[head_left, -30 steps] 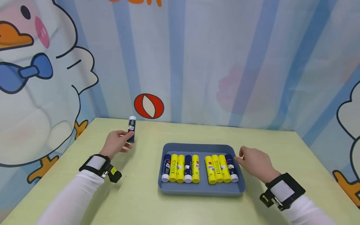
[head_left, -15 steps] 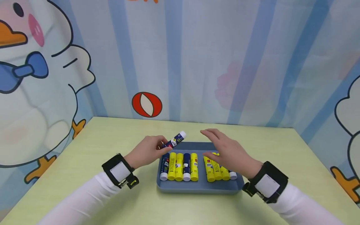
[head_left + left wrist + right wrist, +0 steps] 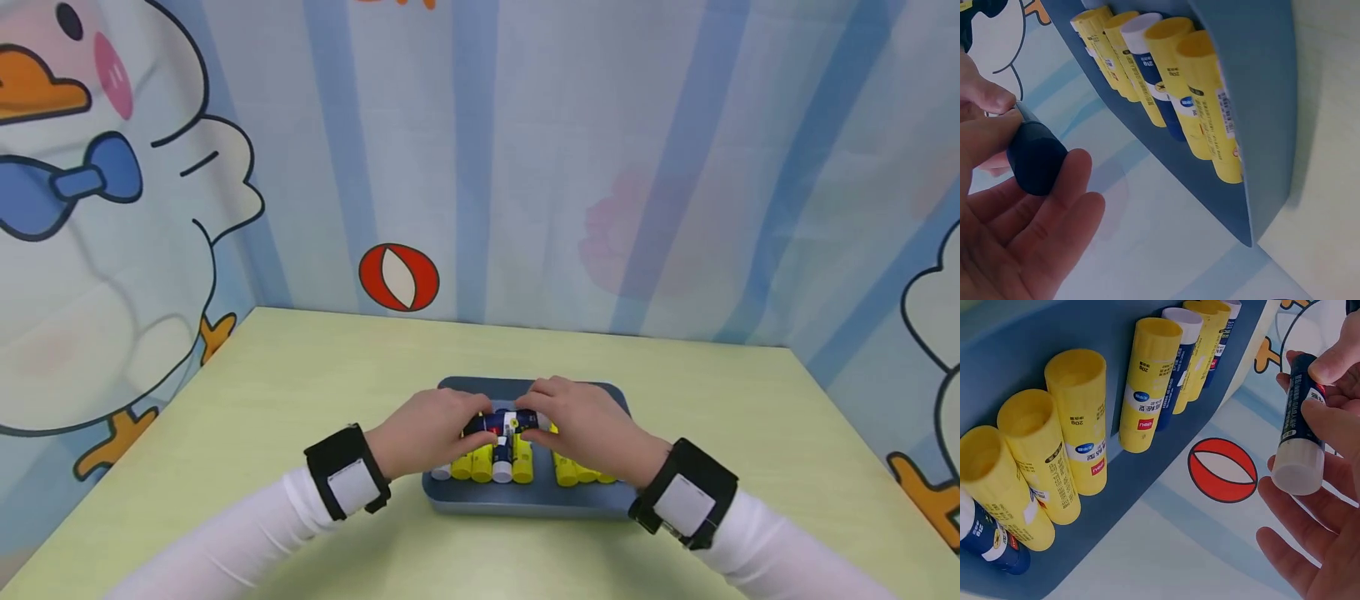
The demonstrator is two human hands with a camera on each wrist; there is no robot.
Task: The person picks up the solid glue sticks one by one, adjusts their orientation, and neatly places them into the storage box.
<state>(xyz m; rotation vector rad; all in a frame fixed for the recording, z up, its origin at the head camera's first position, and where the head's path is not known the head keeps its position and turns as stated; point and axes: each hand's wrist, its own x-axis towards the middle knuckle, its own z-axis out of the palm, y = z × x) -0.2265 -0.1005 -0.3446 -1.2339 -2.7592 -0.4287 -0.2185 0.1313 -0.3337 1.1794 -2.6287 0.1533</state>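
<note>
Above the blue-grey tray (image 3: 525, 502), my left hand (image 3: 429, 427) and right hand (image 3: 594, 427) hold one dark blue glue stick (image 3: 507, 422) from its two ends, lying crosswise. My left fingers and thumb grip its dark end (image 3: 1036, 164) in the left wrist view. In the right wrist view, the right thumb and fingers pinch the body near the white cap (image 3: 1298, 467). Below lie two groups of glue sticks in a row, yellow ones (image 3: 1077, 425) and blue ones with white caps (image 3: 502, 469). My hands partly hide both groups in the head view.
The tray's low rim (image 3: 459, 383) surrounds the sticks. It stands on a pale yellow-green table (image 3: 337, 354). Behind the table hangs a striped cloth backdrop (image 3: 540, 167) with cartoon figures and a red ball print (image 3: 420, 277).
My left hand has carried the blue glue stick from the table's left to over the tray, turning it from upright to level. My right hand has come in from the right and taken its other end.
</note>
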